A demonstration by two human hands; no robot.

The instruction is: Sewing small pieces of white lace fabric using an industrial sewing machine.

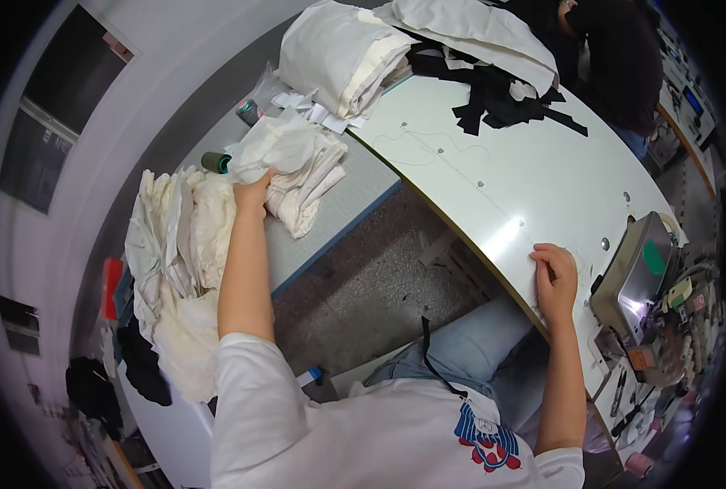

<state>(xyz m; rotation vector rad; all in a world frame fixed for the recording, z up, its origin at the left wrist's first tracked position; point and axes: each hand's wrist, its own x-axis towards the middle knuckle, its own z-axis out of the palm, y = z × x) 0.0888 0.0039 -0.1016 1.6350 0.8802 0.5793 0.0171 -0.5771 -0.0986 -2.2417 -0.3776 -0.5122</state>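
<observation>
On the left, my left hand (252, 196) is closed on the edge of a folded white cloth piece (275, 148) at the top of a loose stack. More layers of off-white cloth (302, 196) hang from that stack over the grey side table. My right hand (557, 281) rests near the front edge of the white sewing table (461, 155), its fingers curled in and nothing visible in them. A metal sewing machine head (633, 277) stands just to its right.
A heap of cream cloth (188, 261) lies left of my left arm, by a dark green thread spool (215, 162). At the far side are a big white fabric bundle (338, 57) and black strips (501, 98). A co-worker in dark clothes (624, 65) sits at back right.
</observation>
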